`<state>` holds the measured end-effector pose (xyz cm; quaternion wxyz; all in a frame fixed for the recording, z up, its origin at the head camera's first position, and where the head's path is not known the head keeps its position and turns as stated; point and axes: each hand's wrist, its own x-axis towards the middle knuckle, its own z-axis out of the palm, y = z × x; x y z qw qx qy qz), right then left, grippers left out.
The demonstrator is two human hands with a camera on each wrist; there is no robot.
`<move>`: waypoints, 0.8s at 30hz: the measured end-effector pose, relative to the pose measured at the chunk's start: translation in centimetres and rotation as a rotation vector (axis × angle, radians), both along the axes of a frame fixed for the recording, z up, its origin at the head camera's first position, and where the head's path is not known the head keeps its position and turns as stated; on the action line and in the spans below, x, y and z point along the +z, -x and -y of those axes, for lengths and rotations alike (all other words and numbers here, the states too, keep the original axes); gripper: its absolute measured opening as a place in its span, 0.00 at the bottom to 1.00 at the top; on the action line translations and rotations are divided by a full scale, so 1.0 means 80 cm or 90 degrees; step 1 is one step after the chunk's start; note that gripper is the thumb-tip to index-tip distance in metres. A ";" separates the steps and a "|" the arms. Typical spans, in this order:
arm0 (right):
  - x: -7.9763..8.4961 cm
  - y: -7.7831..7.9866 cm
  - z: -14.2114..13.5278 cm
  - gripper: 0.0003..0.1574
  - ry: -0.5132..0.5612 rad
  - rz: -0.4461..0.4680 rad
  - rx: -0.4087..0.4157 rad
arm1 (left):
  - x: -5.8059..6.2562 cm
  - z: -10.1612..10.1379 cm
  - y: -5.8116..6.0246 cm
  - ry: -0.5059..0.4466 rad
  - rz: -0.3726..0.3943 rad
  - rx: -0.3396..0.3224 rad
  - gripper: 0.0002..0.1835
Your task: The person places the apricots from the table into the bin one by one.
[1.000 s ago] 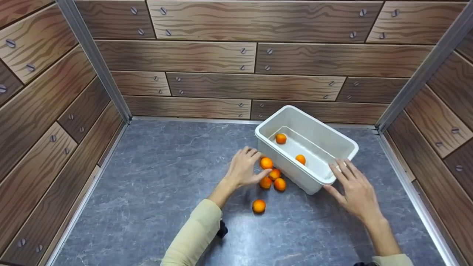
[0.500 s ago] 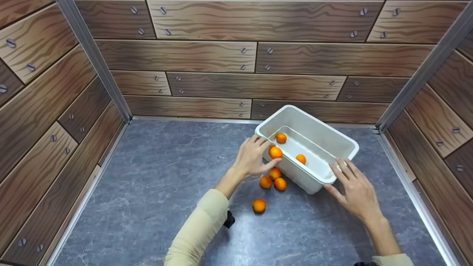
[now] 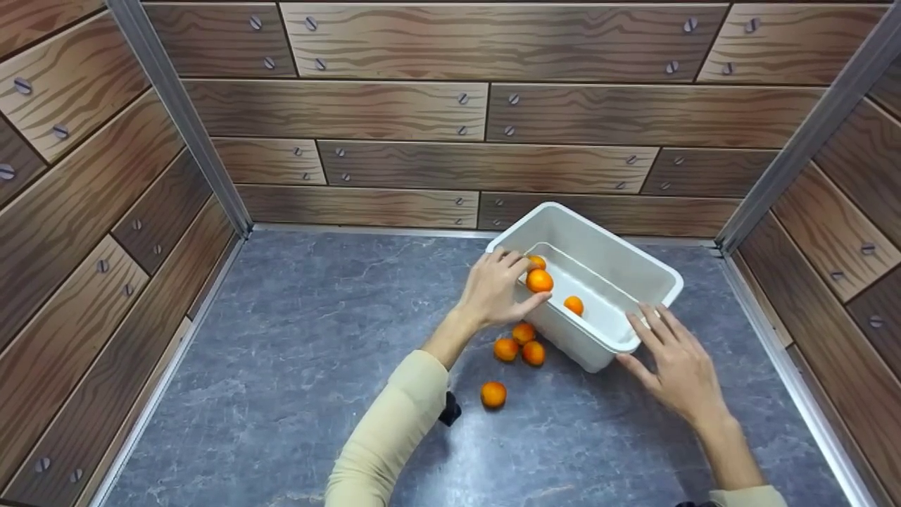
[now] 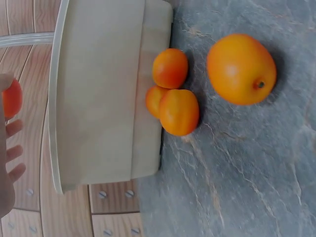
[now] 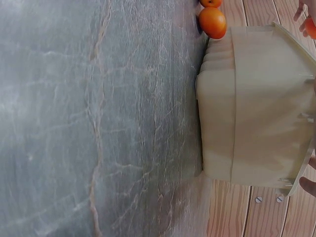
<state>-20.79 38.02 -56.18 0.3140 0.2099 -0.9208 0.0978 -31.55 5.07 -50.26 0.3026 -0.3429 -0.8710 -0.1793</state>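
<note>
In the head view my left hand [image 3: 496, 289] holds a small orange [image 3: 539, 280] between thumb and fingers, over the near-left rim of a white plastic bin [image 3: 563, 331]. Inside the bin lie one orange [image 3: 574, 305] and another orange [image 3: 537, 263], partly hidden behind the held one. My right hand [image 3: 679, 366] rests at the bin's near-right corner, its fairly straight fingers over the rim and its thumb outside. The left wrist view shows part of the left hand [image 4: 7, 163] with the held orange [image 4: 12, 100] at the edge.
Against the bin's near side sits a cluster of oranges [image 3: 523, 332] on the grey marbled floor [image 3: 338, 317]. A single orange [image 3: 493, 394] lies closer to me. Wood-patterned walls [image 3: 394, 165] stand at the back and both sides, with metal corner strips.
My left hand has lifted an orange from the cluster beside the bin and carried it up and right, over the rim. The right hand and the bin have stayed put.
</note>
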 end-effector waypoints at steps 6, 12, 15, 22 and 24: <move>-0.002 -0.002 -0.001 0.54 0.000 0.002 -0.007 | -0.003 -0.013 0.004 0.010 -0.003 -0.010 0.25; -0.002 -0.002 -0.002 0.54 -0.003 0.009 -0.009 | -0.002 -0.027 0.007 0.038 0.013 0.002 0.26; -0.002 -0.001 -0.002 0.54 -0.001 0.001 -0.001 | -0.002 -0.034 0.008 0.055 0.010 0.013 0.27; -0.001 0.001 0.000 0.55 0.001 -0.015 0.010 | -0.007 -0.049 0.012 0.067 0.012 0.026 0.28; -0.001 0.001 0.000 0.55 0.002 -0.013 0.011 | -0.010 -0.053 0.012 0.068 0.026 0.027 0.28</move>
